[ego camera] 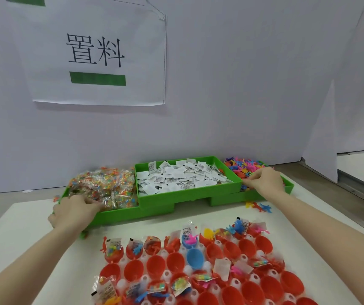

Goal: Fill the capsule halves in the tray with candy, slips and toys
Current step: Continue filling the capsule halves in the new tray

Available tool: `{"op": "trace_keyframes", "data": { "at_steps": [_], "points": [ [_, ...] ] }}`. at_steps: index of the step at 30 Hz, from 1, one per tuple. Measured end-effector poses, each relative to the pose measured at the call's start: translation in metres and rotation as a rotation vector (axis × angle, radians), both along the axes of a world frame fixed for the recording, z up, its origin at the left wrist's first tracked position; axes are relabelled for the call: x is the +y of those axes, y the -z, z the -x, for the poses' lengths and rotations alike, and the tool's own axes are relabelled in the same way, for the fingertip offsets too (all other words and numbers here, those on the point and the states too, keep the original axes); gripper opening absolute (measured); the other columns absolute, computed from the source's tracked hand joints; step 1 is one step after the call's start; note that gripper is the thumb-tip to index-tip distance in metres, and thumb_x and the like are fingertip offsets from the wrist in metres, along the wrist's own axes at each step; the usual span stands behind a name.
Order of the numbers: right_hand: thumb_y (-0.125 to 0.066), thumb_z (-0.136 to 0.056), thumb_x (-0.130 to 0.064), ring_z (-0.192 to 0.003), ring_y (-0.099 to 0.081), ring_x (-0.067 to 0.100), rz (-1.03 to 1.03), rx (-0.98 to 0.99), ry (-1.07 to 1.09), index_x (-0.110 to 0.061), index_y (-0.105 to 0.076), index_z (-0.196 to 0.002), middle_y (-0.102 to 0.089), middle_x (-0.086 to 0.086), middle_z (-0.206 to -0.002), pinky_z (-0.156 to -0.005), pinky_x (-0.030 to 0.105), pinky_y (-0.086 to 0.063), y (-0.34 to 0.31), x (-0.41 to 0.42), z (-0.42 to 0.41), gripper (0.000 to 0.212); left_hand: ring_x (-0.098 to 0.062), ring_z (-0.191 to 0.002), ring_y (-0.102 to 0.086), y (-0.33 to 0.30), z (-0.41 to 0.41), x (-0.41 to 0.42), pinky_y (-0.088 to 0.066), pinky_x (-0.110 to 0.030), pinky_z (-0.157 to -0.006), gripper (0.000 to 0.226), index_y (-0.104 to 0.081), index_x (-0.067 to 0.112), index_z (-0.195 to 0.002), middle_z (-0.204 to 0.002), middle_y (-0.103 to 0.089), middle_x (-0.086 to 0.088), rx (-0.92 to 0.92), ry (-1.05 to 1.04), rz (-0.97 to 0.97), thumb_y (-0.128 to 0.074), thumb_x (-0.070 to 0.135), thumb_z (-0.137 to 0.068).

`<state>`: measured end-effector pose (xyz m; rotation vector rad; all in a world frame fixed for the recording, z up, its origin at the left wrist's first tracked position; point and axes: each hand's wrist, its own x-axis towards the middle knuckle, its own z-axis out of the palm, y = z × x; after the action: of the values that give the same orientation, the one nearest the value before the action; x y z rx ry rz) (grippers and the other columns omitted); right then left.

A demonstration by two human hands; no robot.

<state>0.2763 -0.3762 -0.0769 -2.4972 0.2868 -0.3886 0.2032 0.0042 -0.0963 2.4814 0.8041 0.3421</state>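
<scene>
Left hand: the left hand (75,211) reaches into the candy bin (119,213). Its fingers curl down into the candy packets (106,186), but I cannot tell if it has got hold of one.
Right hand: the right hand (264,180) reaches into the toy bin (287,186). Its fingers are bent and the tips pinch together on the little toys (246,167).
Candy: see-through packets with bright sweets, heaped in the green bin on the left.
Slips: white paper slips (181,176) fill the middle bin (190,191), which sits a bit higher than the two beside it.
Toys: small plastic figures in many colours, piled in the bin on the right. A few loose toys (259,206) lie on the table (27,223) just in front of that bin.
Tray: the white tray (207,266) lies close to the person, in front of the bins.
Cups: it holds rows of red cups (155,266) and one blue cup (194,258).
Filled cups: the far row (190,237) has candy, slips and toys sticking out. Some cups near the front have them too.
Empty cups: many red cups in the middle and on the right have nothing in them.
Wall: a paper sign (97,51) with big black letters and a green bar is stuck up behind the bins.
</scene>
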Motion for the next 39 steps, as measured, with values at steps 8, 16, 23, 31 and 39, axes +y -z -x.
{"op": "trace_keyframes", "data": {
  "at_steps": [8,16,23,31,39],
  "points": [
    [-0.048,-0.092,-0.004,-0.082,-0.057,0.023,-0.291,-0.292,-0.021,-0.009,-0.049,-0.094,-0.061,0.013,-0.099,-0.064,0.03,-0.043,-0.014,0.021,0.001,0.004,-0.024,-0.088,-0.052,-0.01,0.029,-0.019,-0.037,-0.034,-0.079,0.012,-0.06,0.008,-0.09,-0.091,-0.061,-0.006,-0.6,0.022,0.348,-0.059,0.02,-0.088],
    [-0.054,-0.088,-0.038,-0.081,-0.06,0.021,0.098,0.093,-0.341,-0.003,-0.065,-0.094,-0.067,0.013,-0.095,-0.072,0.03,-0.046,-0.035,0.071,-0.004,0.037,0.0,-0.048,-0.061,-0.037,0.087,-0.038,-0.05,-0.01,-0.052,0.018,-0.048,0.019,-0.079,-0.076,-0.058,-0.008,-0.872,-0.004,0.808,-0.05,0.007,-0.093],
    [-0.07,-0.077,-0.043,-0.084,-0.062,0.02,0.209,0.237,-0.231,-0.005,-0.067,-0.086,-0.067,0.004,-0.097,-0.07,0.031,-0.047,-0.024,0.089,-0.004,0.039,0.002,-0.036,-0.05,-0.057,0.124,-0.036,-0.046,-0.005,-0.047,0.019,-0.051,0.023,-0.083,-0.047,-0.059,0.014,-0.931,0.117,0.899,-0.046,0.009,-0.095],
    [-0.08,-0.068,-0.035,-0.082,-0.06,0.019,0.046,0.017,-0.225,-0.01,-0.066,-0.08,-0.066,0.002,-0.085,-0.073,0.034,-0.051,-0.032,0.084,0.003,0.031,0.003,-0.038,-0.05,-0.056,0.128,-0.042,-0.046,-0.008,-0.047,0.016,-0.055,0.023,-0.086,-0.046,-0.061,0.009,-0.912,0.22,0.922,-0.049,0.01,-0.091],
    [-0.071,-0.079,-0.034,-0.055,-0.054,0.012,-0.128,-0.248,-0.295,-0.015,-0.07,-0.066,-0.063,-0.001,-0.057,-0.066,0.027,-0.045,-0.047,0.086,0.017,0.023,-0.002,-0.048,-0.058,-0.055,0.131,-0.055,-0.052,-0.011,-0.054,0.013,-0.066,0.019,-0.088,-0.059,-0.068,0.001,-0.793,0.338,1.027,-0.056,0.015,-0.079]
  ]
}}
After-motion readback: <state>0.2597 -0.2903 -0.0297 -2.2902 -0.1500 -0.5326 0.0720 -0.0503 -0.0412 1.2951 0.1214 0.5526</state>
